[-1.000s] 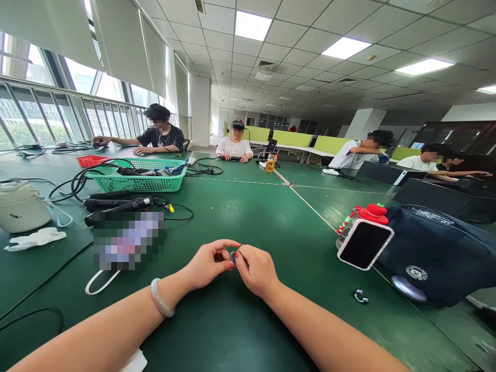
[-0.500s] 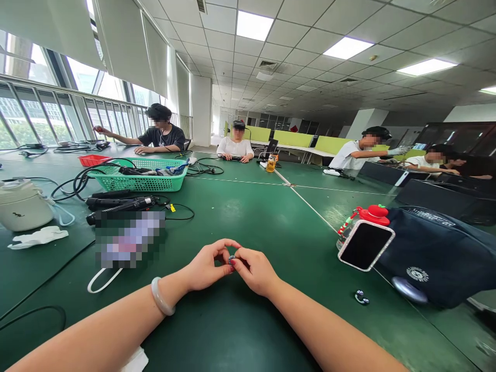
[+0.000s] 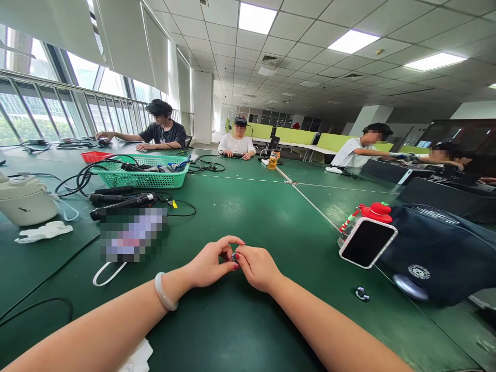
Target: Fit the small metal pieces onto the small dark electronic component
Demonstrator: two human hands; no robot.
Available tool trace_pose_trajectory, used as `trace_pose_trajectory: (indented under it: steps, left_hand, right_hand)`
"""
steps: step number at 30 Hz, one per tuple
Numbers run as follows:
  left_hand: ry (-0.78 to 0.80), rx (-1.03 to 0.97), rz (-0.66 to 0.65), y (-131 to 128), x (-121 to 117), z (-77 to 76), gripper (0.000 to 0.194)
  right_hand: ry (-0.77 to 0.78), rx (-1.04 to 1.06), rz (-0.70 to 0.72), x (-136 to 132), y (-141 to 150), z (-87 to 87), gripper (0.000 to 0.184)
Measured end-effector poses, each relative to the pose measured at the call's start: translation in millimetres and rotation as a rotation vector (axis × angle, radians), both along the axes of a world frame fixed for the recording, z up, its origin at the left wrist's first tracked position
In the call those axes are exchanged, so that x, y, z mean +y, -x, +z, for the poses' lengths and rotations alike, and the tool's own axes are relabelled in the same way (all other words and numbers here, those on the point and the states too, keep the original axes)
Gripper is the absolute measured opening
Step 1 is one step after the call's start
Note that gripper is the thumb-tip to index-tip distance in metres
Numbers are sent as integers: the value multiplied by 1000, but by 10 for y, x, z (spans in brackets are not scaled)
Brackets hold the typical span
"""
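Above the green table [image 3: 248, 217], my left hand [image 3: 211, 263] and my right hand [image 3: 258, 266] meet at the fingertips. Both are closed on a small dark blue-grey piece [image 3: 234, 257]; the fingers cover most of it, so its kind cannot be made out. The left index finger arches over to the right hand, and the left thumb touches from below. My right thumb presses on the piece from the near side. To the right of my hands lies a dark, shiny clip-on earbud [image 3: 362, 293], apart from both.
Left are a blurred-out purple item [image 3: 135, 235], black handheld devices [image 3: 124, 205], a green basket [image 3: 143, 178] with cables and a beige container [image 3: 25, 201]. Right stand a phone [image 3: 368, 243], a red-lidded bottle [image 3: 375, 211] and a dark blue bag [image 3: 437, 253]. Several people sit around the table.
My hands stay together around the small piece, which turns slightly between the fingertips. The view shifts a little. A co-worker at the left lowers a raised hand back to the table.
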State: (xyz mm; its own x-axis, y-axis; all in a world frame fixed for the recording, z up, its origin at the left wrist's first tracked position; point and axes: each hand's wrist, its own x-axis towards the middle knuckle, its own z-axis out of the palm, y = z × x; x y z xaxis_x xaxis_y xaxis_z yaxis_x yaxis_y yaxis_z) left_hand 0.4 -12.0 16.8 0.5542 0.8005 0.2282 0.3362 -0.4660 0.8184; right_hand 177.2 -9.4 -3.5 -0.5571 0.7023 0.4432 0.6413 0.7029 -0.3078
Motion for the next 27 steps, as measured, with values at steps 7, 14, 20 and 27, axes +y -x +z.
trace_pose_trajectory:
  steps: [7, 14, 20, 27]
  left_hand:
    - [-55, 56, 29, -9, 13, -50, 44]
    - [-103, 137, -21, -3, -5, -54, 46]
    - [-89, 82, 23, -2, 40, -81, 42]
    - [-97, 32, 105, -22, 53, -93, 37]
  right_hand:
    - [-24, -15, 7, 32, -2, -43, 32]
    - [117, 48, 116, 9, -52, 11, 25]
    - [125, 71, 17, 3, -37, 8, 26]
    - [131, 111, -47, 22, -62, 29, 23]
